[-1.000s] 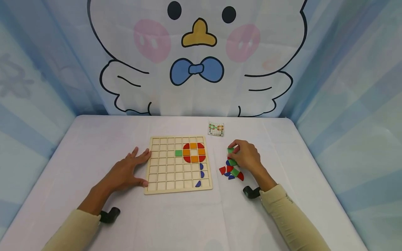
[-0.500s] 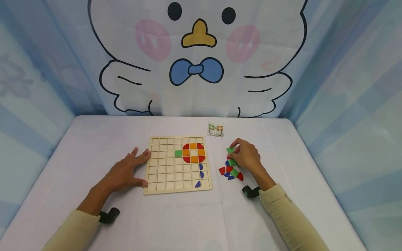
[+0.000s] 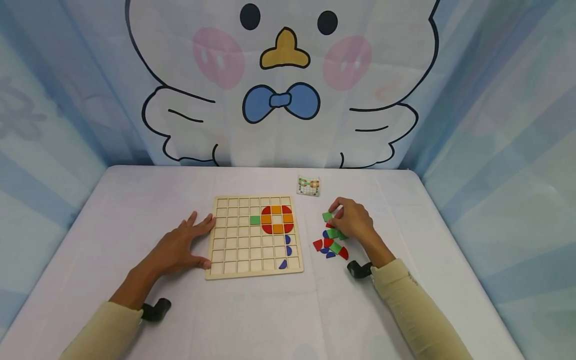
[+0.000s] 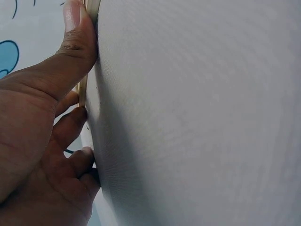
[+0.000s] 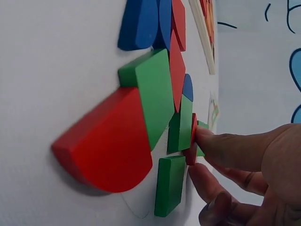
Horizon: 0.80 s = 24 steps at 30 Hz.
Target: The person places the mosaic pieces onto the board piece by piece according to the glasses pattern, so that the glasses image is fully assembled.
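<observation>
My left hand (image 3: 180,246) rests at the left edge of a wooden grid board (image 3: 231,253), thumb near its lower left corner and fingers spread; the left wrist view shows the thumb (image 4: 75,44) against the board's edge. My right hand (image 3: 353,220) pinches a green square tile (image 3: 327,217) at the far end of a loose pile. In the right wrist view that tile (image 5: 202,125) is mostly hidden behind the thumb. The board bears a ring of red quarter-rounds (image 3: 266,228) and orange squares (image 3: 276,209), one green square (image 3: 255,220) and several blue pieces (image 3: 288,250).
Beside the right hand lie red quarter-rounds (image 5: 113,143), green squares (image 5: 157,94) and blue pieces (image 5: 141,21), close together. A small pattern card (image 3: 308,185) lies beyond the board. A curtain with a printed bird (image 3: 283,135) hangs behind the white-covered table (image 3: 252,320).
The green square at my right fingertips has shifted slightly left, and another green square now shows under the hand. The left hand and the board hold almost still.
</observation>
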### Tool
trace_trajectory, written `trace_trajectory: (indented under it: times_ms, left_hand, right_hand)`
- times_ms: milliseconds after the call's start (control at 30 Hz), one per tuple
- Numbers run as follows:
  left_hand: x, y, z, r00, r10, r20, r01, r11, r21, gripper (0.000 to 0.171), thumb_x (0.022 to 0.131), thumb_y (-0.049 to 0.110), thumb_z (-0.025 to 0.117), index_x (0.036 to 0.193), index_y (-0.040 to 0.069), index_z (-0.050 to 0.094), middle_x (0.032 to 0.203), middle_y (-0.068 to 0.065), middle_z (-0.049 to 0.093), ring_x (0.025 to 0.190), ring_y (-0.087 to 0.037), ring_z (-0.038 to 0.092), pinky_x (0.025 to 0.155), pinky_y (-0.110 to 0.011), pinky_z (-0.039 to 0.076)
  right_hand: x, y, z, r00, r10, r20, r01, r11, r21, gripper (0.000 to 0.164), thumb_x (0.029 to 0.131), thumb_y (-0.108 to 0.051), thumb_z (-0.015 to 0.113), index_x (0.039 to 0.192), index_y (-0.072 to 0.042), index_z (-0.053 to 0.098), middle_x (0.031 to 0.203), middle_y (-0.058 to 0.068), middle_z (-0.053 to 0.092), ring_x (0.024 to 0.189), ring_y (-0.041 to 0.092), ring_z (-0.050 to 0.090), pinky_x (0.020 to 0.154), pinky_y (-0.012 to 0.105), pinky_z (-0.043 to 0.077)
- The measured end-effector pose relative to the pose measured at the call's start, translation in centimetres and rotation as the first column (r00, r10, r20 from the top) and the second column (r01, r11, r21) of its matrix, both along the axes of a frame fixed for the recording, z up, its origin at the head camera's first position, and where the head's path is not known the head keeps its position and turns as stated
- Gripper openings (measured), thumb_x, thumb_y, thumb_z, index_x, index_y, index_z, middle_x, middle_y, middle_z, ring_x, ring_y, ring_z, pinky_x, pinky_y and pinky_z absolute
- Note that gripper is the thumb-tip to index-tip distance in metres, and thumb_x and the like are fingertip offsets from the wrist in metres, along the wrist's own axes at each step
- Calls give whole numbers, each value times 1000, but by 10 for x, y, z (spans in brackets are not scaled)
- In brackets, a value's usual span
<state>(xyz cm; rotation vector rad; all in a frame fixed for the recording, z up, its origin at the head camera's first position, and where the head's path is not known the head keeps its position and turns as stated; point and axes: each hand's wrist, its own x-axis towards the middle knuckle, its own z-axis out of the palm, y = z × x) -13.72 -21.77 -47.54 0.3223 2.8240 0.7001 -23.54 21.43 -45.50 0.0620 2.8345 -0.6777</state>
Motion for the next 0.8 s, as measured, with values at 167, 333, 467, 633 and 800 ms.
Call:
trace_trajectory:
  times_ms: [167,333,467,633,800]
  left_hand:
    - [0,-1,-1,1000,-4,-6,4,1000,0,121,68,51,96,167,18,35,174,-23,28,150,-70,24,114,-81,33]
    - [0,-1,-1,1000,-3,-9,3,1000,1,121,68,51,96,167,18,35,174,-21,29,150,-70,23,115,-81,32]
    - [-1,-2,-1,1000,-1,-4,1,1000,4,121,69,50,96,167,18,34,174,-19,28,151,-70,22,116,-80,31]
    - [0,-2,0,1000,-3,-13,3,1000,6,121,68,49,96,167,17,35,174,-20,29,151,-70,23,115,-80,32]
    - [0,-1,-1,1000,-9,-20,9,1000,2,121,67,51,96,167,18,35,173,-21,30,150,-70,24,114,-80,33]
  right_hand:
    - [-4,-3,1,1000,23,-3,-23,1000,-9,22,95,-20,80,113,-16,68,101,10,72,82,25,66,70,35,54]
    - [-3,-7,0,999,45,-9,-45,999,-18,19,95,-19,81,110,-17,70,100,9,72,84,25,67,70,34,53]
    - [-2,-12,1,999,49,-16,-49,999,-22,18,94,-19,82,108,-17,72,102,9,74,86,25,68,71,33,54]
    - [-3,-18,2,996,84,-8,-84,996,-36,17,93,-19,83,106,-16,73,101,8,75,85,24,68,70,32,55]
    - [-3,-22,1,993,117,-6,-117,991,-58,16,92,-17,84,103,-16,72,101,7,74,86,23,66,74,32,54]
